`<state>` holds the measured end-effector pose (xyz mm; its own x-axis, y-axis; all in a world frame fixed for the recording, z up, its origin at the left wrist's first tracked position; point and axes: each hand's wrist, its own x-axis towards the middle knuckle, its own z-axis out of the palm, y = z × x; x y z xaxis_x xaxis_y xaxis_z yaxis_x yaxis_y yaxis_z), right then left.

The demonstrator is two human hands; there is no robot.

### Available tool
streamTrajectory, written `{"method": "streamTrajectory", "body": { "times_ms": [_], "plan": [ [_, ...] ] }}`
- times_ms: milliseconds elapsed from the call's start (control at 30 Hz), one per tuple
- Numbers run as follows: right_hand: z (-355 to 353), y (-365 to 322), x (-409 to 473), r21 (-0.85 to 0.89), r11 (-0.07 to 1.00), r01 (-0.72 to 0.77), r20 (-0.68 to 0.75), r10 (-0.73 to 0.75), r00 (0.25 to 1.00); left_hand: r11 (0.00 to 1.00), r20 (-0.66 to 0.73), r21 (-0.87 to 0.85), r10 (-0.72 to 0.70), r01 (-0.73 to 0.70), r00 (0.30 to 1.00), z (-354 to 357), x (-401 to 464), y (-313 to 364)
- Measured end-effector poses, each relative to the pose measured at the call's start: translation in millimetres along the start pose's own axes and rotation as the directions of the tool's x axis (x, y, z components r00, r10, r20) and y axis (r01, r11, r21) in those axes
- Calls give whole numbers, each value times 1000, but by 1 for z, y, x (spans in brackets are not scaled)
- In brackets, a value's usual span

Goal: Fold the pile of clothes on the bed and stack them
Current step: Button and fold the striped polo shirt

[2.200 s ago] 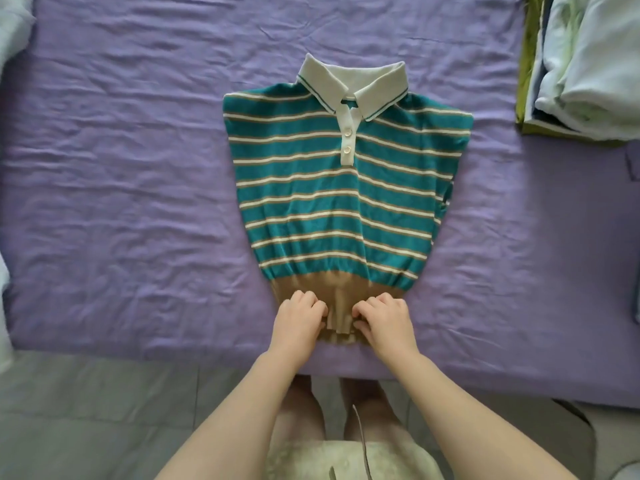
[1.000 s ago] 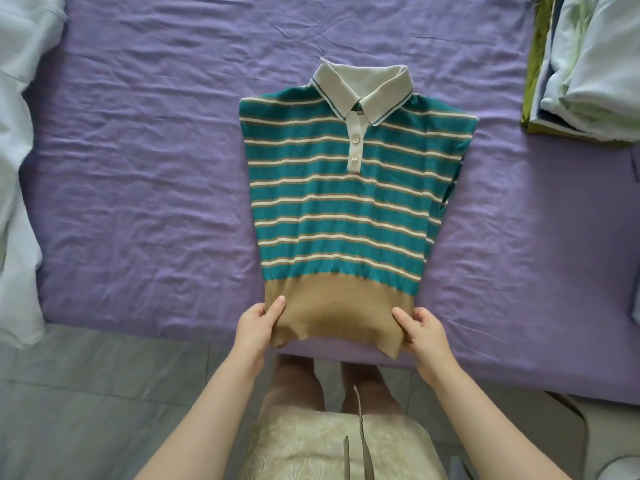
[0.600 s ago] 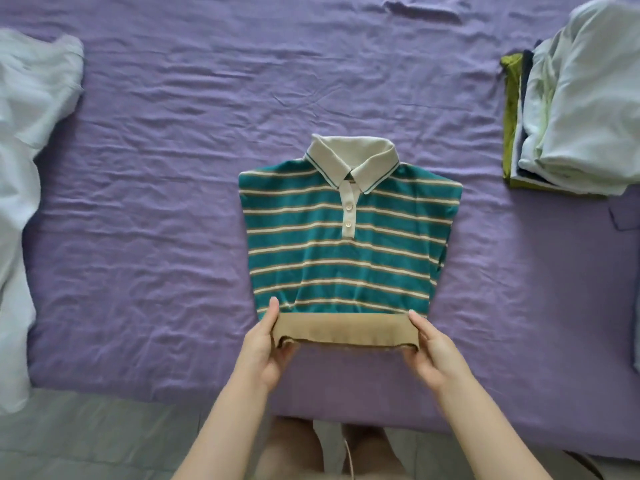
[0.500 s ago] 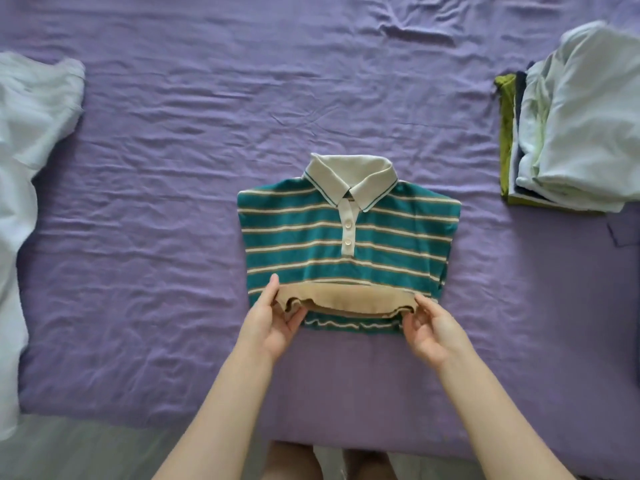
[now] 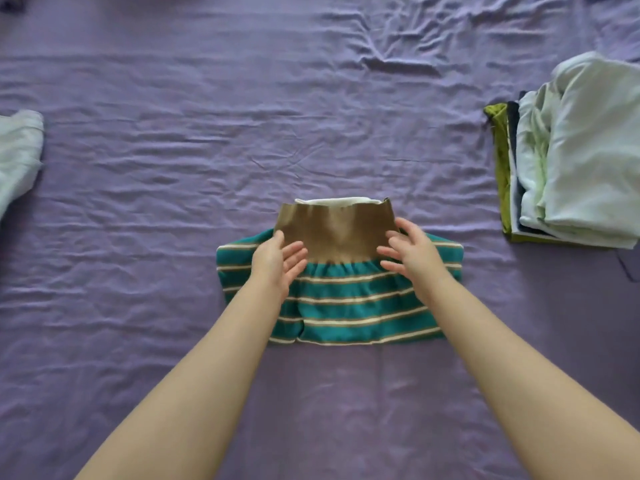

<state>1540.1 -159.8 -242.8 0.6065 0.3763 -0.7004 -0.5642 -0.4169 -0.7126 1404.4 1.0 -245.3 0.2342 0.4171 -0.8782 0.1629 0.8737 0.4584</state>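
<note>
We are hovering our left hand [image 5: 277, 259] and right hand [image 5: 412, 254], fingers released and spread, over the striped polo shirt [image 5: 346, 299], which is lying folded in half on the purple bed [image 5: 173, 168], its tan hem covering the collar.

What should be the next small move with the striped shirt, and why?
Probably press both palms down and smooth the tan hem band flat. The striped shirt is already folded in half, its hem up over the white collar. The left hand and right hand hover open at the band's sides, and the fabric below it is puckered. After that, it could go onto the folded stack.
</note>
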Motion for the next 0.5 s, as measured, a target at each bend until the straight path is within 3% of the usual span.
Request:
{"method": "streamTrajectory", "body": {
  "times_ms": [33, 100, 167, 200, 300, 367, 467, 500],
  "plan": [
    [1, 6, -1, -218, 968, 126, 38, -121, 992, 998, 2, 58, 19, -19, 1000, 0, 1, -6],
    [4, 18, -2, -563, 752, 341, 216, -265, 940, 980, 6, 187, 70, -70, 998, -3, 2, -16],
    [9, 25, 1, -779, 471, 414, 348, -224, 910, 939, 1, 314, 144, -137, 990, -10, 5, -24],
    [10, 25, 6, -837, 382, 393, 346, -188, 919, 913, -5, 371, 183, -168, 983, -15, 7, -26],
    [19, 14, 19, -898, 369, 238, 212, -110, 971, 806, -16, 542, 294, -239, 956, -38, 8, -25],
    [31, 13, 17, -910, 364, 196, 159, -129, 979, 676, -26, 689, 383, -261, 924, -59, 3, -23],
    [53, 27, -5, -853, 393, 342, 203, -354, 913, 418, -114, 895, 553, -156, 826, -93, -7, -29],
    [62, 34, -13, -801, 422, 424, 249, -410, 877, 393, -153, 913, 572, -106, 806, -102, -10, -31]
  ]
}}
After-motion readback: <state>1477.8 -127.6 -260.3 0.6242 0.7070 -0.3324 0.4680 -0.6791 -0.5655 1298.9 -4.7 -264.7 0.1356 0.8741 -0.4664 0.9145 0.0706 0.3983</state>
